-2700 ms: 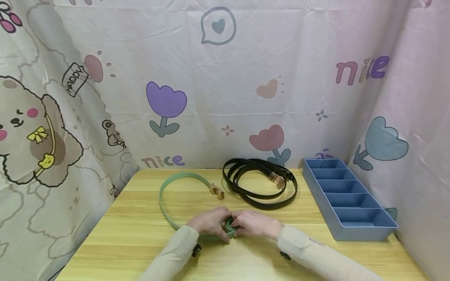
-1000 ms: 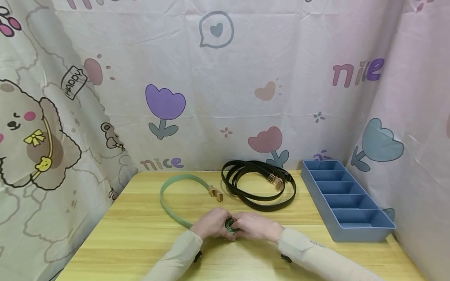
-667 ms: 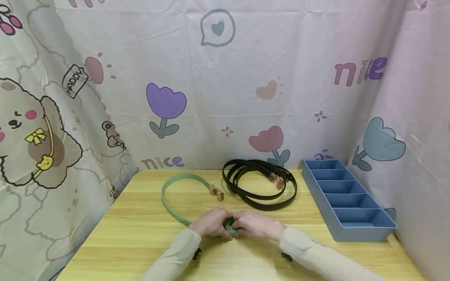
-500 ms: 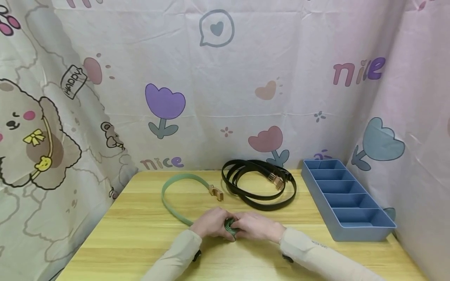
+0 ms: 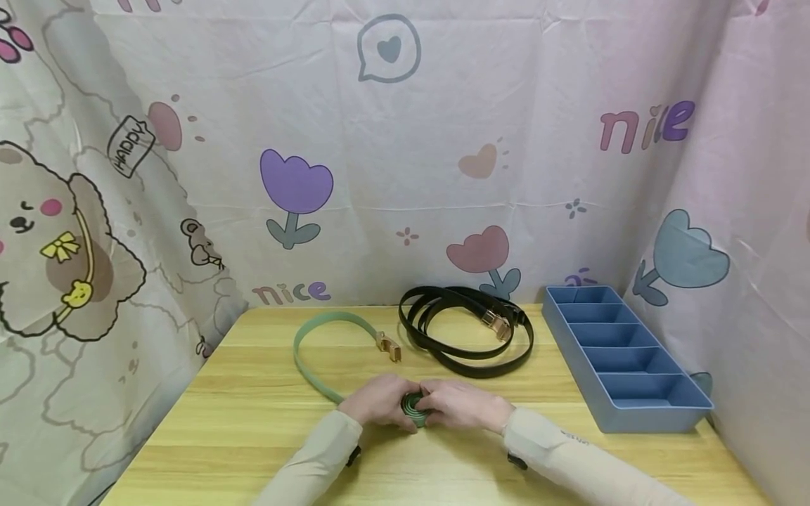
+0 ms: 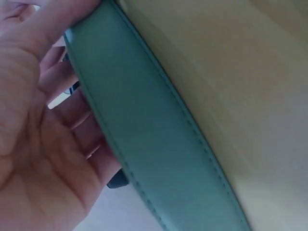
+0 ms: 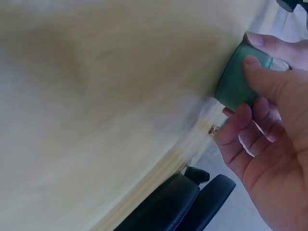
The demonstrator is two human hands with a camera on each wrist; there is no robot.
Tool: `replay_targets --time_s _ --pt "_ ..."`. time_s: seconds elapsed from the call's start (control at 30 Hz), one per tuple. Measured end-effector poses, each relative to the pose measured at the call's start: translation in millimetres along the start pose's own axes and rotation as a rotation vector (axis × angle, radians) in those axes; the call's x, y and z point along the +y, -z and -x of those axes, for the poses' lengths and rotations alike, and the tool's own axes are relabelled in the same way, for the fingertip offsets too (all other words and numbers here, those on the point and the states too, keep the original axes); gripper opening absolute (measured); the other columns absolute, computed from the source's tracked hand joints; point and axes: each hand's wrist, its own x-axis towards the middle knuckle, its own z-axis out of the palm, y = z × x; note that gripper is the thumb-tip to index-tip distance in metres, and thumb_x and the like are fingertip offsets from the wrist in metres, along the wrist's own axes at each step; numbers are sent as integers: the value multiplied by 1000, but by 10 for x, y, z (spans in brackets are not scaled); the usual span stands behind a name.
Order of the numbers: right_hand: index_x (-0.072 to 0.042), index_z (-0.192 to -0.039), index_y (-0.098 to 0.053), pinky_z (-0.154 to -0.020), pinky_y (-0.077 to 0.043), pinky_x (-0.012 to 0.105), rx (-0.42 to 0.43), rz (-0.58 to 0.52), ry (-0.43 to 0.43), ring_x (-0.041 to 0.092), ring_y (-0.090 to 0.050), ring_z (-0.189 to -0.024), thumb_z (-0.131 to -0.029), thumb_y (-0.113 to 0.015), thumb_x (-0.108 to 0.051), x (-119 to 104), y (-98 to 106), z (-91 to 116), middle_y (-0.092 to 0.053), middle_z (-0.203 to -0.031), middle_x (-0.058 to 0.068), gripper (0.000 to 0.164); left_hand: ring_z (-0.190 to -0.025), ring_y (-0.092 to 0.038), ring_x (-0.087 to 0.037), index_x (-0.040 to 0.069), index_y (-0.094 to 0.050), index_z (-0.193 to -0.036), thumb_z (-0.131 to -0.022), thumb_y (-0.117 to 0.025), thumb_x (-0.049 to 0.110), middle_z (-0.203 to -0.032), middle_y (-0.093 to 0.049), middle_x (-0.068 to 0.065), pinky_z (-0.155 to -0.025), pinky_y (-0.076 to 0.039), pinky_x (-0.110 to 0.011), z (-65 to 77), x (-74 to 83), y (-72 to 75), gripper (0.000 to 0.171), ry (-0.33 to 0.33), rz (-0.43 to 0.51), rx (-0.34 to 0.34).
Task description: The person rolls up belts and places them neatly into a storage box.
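Both hands are at a green belt in the middle of the table. One end is wound into a tight roll [image 5: 415, 410], standing on edge-like layers seen as a spiral from above. My left hand [image 5: 380, 402] holds the strap at the roll's left side; in the left wrist view its thumb lies over the stitched green strap [image 6: 144, 110], fingers behind. My right hand [image 5: 465, 404] pinches the roll from the right; the right wrist view shows thumb and fingers round the green roll [image 7: 236, 79]. The loose strap [image 5: 335, 316] curves left and back to a gold buckle [image 5: 389, 346].
A black belt [image 5: 477, 371] with a gold buckle lies in loose loops behind my right hand. At the right stands a blue tray [image 5: 579, 372] with several compartments. Patterned cloth [image 5: 380, 140] hangs behind the wooden table [image 5: 209, 422].
The loose green strap has been drawn slightly right and wound further into the roll. Its stretch in front of my left hand no longer shows. The buckle, black belt and tray stay put.
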Motion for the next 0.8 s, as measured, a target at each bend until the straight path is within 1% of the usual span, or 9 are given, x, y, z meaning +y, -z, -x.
replay_targets --time_s 0.1,0.2,0.27,0.3,0.43,0.53,0.6,0.67,0.8 --pt "-24 -96 -71 -74 -45 12 20 -5 7 -1 -53 -84 -85 -73 -32 -9 -4 -8 -60 -96 -9 14 -64 -48 3 26 -66 -85 -63 -87 48 -75 -60 19 -58 -40 -17 -12 27 -6 37 -11 -77 48" --pt "-25 -95 -72 -76 -45 13 27 -11 15 -1 -53 -85 -84 -74 -32 -14 -7 -18 -60 -95 -9 13 -62 -47 3 27 -65 -83 -62 -86 53 -74 -60 19 -57 -39 -17 -17 41 -21 40 -2 -91 62" --pt "-25 -98 -74 -77 -46 13 20 -9 17 -1 -54 -85 -83 -75 -31 -9 -7 -20 -61 -95 -9 16 -65 -50 3 27 -64 -86 -62 -86 52 -77 -62 18 -60 -42 -17 -14 40 -26 41 13 -64 35" --pt "-25 -100 -74 -79 -47 14 15 -10 19 -1 -55 -87 -83 -75 -31 -3 -8 -20 -62 -97 -9 18 -68 -52 3 28 -64 -89 -63 -87 50 -81 -63 17 -63 -44 -17 -13 37 -25 41 21 -42 11" --pt "-24 -102 -74 -85 -46 14 0 -34 36 0 -57 -92 -82 -76 -26 36 -1 -21 -63 -100 -8 20 -86 -58 1 28 -63 -103 -64 -88 37 -99 -67 14 -80 -48 -21 -9 20 1 47 51 68 -89" --pt "-24 -100 -74 -87 -45 13 -3 -52 42 0 -57 -94 -81 -77 -23 60 16 -19 -63 -102 -8 20 -90 -58 0 27 -64 -106 -65 -88 30 -103 -67 13 -85 -48 -21 -10 9 20 48 44 110 -108" --pt "-24 -100 -74 -85 -46 13 0 -38 48 0 -57 -92 -82 -77 -24 61 31 -22 -63 -100 -8 18 -85 -58 1 26 -65 -102 -65 -88 29 -98 -67 15 -82 -48 -20 -11 5 26 44 30 110 -88" --pt "-25 -99 -73 -85 -46 13 6 -21 49 0 -58 -92 -83 -75 -27 44 37 -34 -63 -100 -9 16 -77 -56 3 26 -66 -95 -64 -88 31 -89 -65 17 -75 -48 -18 -13 4 29 38 23 91 -61" --pt "-26 -93 -71 -81 -47 15 10 14 31 0 -57 -88 -86 -71 -37 -8 28 -61 -62 -95 -11 13 -67 -51 3 28 -67 -86 -61 -90 40 -77 -60 20 -62 -44 -17 -10 6 32 36 49 41 -22"
